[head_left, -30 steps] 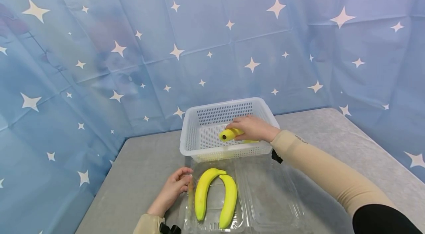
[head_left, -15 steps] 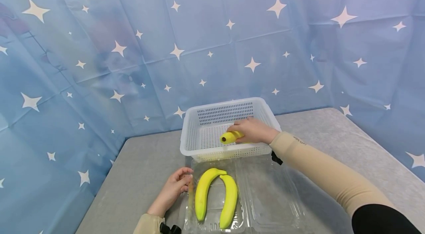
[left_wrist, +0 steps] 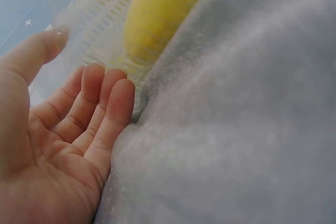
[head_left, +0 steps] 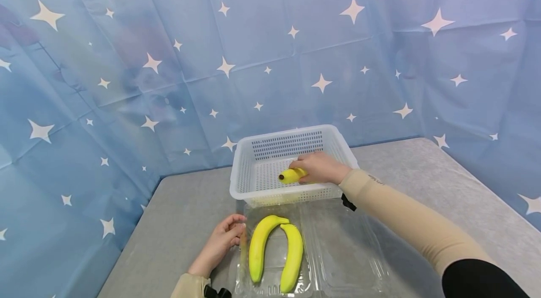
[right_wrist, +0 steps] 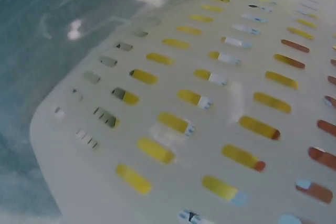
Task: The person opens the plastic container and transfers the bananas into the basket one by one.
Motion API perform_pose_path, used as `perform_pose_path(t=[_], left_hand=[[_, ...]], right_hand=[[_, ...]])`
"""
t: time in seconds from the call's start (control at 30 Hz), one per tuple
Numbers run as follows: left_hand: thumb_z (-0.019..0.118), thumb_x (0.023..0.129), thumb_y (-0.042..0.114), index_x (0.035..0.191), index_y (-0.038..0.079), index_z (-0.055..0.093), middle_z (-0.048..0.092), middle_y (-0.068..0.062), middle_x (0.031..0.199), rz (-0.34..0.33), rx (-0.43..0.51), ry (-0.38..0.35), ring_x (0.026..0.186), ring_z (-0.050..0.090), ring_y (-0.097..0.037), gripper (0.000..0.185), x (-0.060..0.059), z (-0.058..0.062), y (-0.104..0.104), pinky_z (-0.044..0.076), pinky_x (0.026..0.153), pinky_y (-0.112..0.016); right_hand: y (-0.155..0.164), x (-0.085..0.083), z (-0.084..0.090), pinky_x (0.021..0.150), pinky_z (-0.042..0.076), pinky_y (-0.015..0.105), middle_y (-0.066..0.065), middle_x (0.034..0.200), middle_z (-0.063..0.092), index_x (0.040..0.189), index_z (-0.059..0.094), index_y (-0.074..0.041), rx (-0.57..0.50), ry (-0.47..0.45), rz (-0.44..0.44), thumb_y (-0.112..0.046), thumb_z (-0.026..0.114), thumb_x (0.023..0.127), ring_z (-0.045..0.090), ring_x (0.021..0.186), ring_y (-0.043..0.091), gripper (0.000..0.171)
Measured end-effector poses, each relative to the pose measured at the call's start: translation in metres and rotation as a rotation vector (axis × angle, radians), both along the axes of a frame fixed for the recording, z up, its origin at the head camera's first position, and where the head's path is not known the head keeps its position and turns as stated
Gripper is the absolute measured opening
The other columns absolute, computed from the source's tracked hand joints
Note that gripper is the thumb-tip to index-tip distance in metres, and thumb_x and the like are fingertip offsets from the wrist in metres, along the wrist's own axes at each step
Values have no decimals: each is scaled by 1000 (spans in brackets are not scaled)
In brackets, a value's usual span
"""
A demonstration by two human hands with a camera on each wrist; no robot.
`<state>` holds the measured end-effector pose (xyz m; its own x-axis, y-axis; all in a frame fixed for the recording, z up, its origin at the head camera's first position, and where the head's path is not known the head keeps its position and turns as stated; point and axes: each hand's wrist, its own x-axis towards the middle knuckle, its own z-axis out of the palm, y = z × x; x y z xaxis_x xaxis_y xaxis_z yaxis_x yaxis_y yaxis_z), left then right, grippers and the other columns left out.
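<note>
My right hand grips a yellow banana inside the white slotted basket, the banana's dark tip pointing left. In the right wrist view the basket wall fills most of the picture, with yellow showing through its slots; the hand itself is hidden behind it. Two more bananas lie in the left half of an opened clear plastic clamshell box. At that box's left edge rests my left hand; its fingers are relaxed and slightly bent, as the left wrist view shows.
The clamshell's other half lies flat to the right, just in front of the basket. Everything stands on a grey cloth-covered table. A blue curtain with white stars hangs behind and along the sides.
My right hand has sunk slightly lower into the basket, with the banana still in its grip. The left hand and the two bananas in the box stay where they were.
</note>
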<state>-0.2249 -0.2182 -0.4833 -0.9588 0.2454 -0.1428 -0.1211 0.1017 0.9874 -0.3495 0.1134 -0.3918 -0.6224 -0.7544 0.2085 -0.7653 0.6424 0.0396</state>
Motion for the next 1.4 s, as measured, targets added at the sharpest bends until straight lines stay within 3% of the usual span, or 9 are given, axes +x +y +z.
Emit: perform_pose_path(t=[0.73,1.4], left_hand=[[61,96,21,121,-5,51,55,-3,88,11,-11,-4,76,54,-14,38,2,0,3,49,66,-27],[62,95,21,120,-4,52,55,-3,86,11,-9,3,75,52,-13,37,1,1,2,49,65,-26]], right_hand=[[-5,-1,-8,81,51,38,-4,99,68,116,67,-21,109,-61,-80,-32,76,85,63,86,15,34],[-7,-4,-6,81,50,43,-3,100,70,111,72,-19,128,-146,-134,-27,75,86,64,90,18,27]])
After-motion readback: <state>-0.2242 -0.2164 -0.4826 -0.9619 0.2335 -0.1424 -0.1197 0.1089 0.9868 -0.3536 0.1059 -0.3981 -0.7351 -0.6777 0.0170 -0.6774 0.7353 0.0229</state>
